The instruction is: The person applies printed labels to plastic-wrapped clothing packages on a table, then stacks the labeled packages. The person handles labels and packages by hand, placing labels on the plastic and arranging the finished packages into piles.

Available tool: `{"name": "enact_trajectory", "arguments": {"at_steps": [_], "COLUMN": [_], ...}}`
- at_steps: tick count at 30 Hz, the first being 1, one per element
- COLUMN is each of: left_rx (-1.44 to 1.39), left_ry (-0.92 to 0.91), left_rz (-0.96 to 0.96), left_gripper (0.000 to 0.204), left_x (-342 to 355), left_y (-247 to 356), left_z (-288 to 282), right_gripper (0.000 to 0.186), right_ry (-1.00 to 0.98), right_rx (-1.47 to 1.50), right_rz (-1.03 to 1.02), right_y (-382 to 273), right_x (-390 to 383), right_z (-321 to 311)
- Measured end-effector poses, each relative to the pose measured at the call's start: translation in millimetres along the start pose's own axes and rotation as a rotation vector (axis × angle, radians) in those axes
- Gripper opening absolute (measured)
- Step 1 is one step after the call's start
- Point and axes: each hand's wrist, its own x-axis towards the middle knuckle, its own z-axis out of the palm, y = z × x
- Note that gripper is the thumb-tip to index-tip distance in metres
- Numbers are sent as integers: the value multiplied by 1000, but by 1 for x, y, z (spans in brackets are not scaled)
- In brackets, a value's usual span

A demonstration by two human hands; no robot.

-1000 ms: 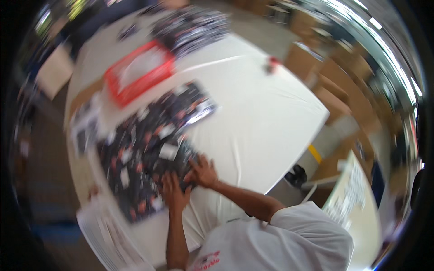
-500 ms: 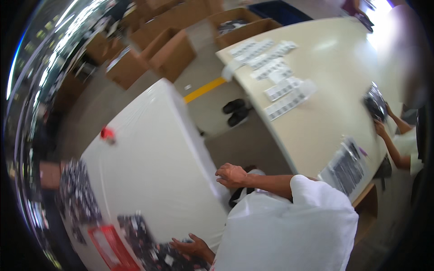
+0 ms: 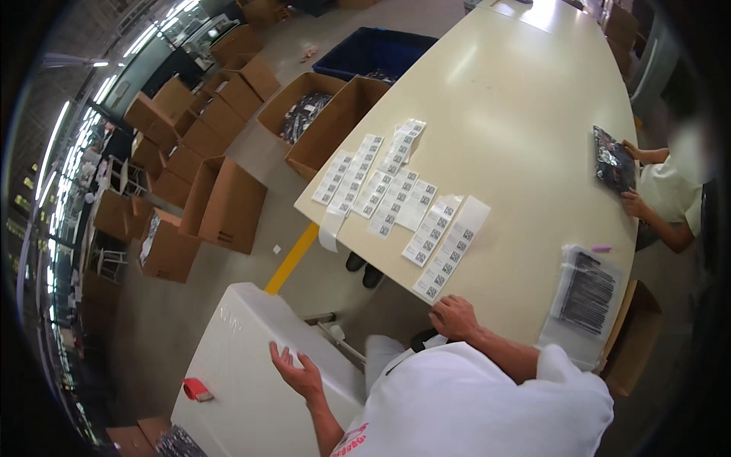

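My left hand [image 3: 298, 373] is raised above the white-covered table [image 3: 251, 346], palm up with fingers spread, and nothing is in it. My right hand [image 3: 454, 317] is at the near edge of the cream table [image 3: 525, 152], its fingers loosely bent and a little apart. Just beyond its fingertips lies the lower end of a white label strip [image 3: 449, 259] with square black codes. Several more label strips [image 3: 396, 202] lie side by side farther up that table; one strip [image 3: 331, 228] hangs over the edge. I see nothing gripped in the right hand.
At the right, a co-worker's hands [image 3: 633, 204] hold a dark item in clear plastic [image 3: 613, 161]. A bagged striped item [image 3: 586, 293] and a purple marker [image 3: 601, 248] lie nearby. A red tape roll [image 3: 198, 390] sits on the white-covered table. Cardboard boxes [image 3: 228, 206] and a blue bin [image 3: 373, 49] stand beyond.
My view has swung right toward the cream table. My right hand has gone from beside the white-covered table to the cream table's edge. My left hand has left the dark packages and risen.
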Motion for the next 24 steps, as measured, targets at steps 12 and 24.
{"name": "enact_trajectory", "arguments": {"at_steps": [12, 24], "left_rx": [-49, 306], "left_ry": [-250, -722], "left_rz": [456, 260], "left_gripper": [59, 52], "left_x": [351, 373], "left_y": [-38, 14], "left_z": [306, 369], "right_gripper": [55, 30], "right_ry": [528, 1020], "right_rx": [-593, -763], "right_rz": [871, 1333], "right_y": [3, 32], "right_x": [-1, 55], "right_z": [52, 86]}}
